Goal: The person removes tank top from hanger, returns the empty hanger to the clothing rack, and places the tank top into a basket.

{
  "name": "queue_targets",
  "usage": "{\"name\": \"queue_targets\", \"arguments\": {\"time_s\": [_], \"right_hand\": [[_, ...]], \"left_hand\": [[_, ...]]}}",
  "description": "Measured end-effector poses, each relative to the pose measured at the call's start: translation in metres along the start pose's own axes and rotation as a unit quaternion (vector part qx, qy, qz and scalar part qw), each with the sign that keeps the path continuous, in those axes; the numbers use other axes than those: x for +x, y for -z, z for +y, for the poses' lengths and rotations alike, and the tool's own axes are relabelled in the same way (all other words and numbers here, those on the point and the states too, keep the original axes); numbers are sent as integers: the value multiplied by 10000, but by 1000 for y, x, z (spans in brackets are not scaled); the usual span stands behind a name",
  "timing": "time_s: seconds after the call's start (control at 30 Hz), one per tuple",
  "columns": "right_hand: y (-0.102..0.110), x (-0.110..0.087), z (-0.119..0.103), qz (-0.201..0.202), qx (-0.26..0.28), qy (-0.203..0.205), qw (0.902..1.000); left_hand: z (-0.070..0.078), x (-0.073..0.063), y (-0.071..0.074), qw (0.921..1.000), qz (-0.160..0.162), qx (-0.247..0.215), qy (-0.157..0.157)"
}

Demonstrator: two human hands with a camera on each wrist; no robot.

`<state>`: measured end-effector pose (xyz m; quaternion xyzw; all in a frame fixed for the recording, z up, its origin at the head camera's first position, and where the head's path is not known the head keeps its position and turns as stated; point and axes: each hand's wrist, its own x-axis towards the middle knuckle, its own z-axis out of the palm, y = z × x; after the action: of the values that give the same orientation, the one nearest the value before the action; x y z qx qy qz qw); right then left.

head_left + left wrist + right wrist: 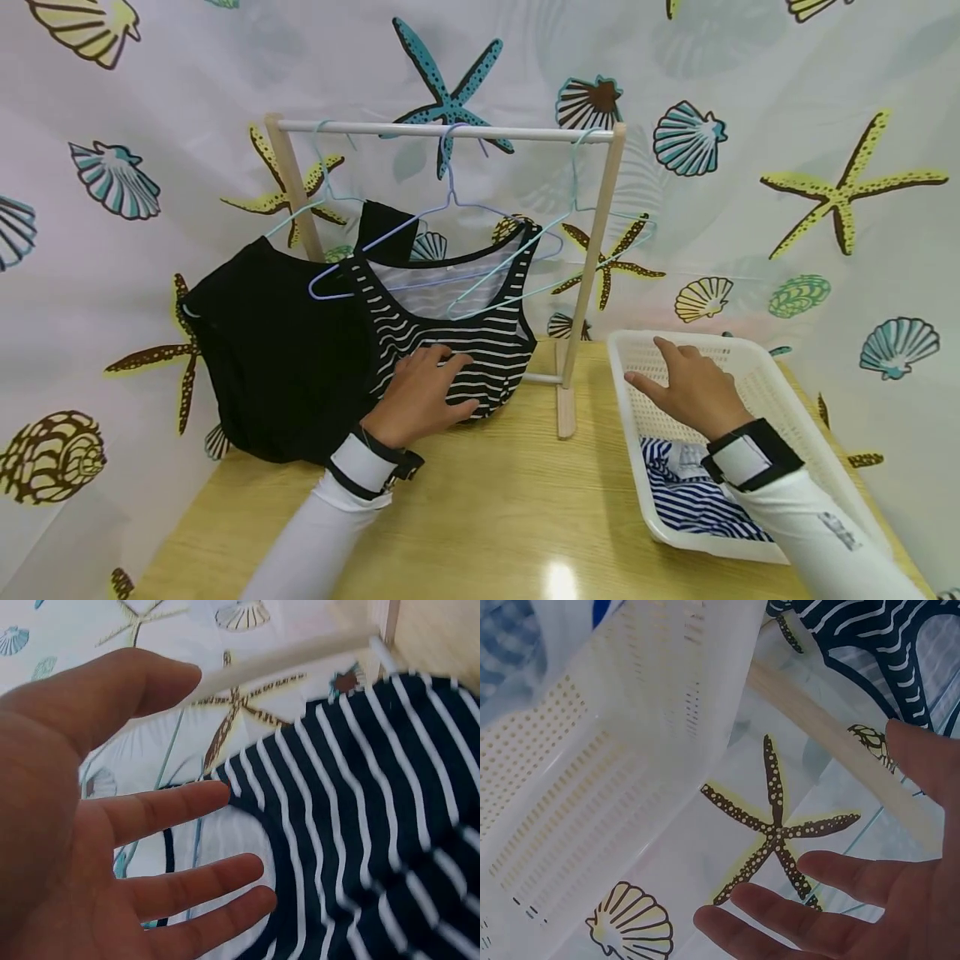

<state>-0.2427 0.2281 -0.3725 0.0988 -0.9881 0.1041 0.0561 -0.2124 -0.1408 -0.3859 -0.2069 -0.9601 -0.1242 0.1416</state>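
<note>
A black-and-white striped tank top (480, 358) hangs on a purple-blue hanger (452, 197) in the middle of a small clothes rack. My left hand (423, 392) is just in front of it, fingers spread and holding nothing; in the left wrist view, the stripes (337, 787) fill the space beyond the fingertips. Above the white basket (720, 547) is my right hand (690, 387), also with extended fingers and nothing in them. Blue-and-white striped cloth (693, 500) lies inside that basket, partly hidden by my right forearm. A black garment (292, 358) hangs left of the tank top.
The rack has a white top rod (375, 128) and wooden posts (596, 250). A mint hanger (575, 200) hangs at its right end, overlapping the tank top. Behind stands a white curtain (750, 225) printed with shells and starfish. Underneath is a yellowish wooden table (495, 517).
</note>
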Motion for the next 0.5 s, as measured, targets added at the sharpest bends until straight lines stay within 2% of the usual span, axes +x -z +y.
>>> {"name": "queue_targets", "arguments": {"time_s": [0.17,0.5], "right_hand": [[-3,4,-12,-50,50,116,9999],[-4,8,-31,-68,230,328,9992]], "left_hand": [[-12,-12,14,9996,4,-143,227],[-32,-28,32,9980,229,-91,580]]}}
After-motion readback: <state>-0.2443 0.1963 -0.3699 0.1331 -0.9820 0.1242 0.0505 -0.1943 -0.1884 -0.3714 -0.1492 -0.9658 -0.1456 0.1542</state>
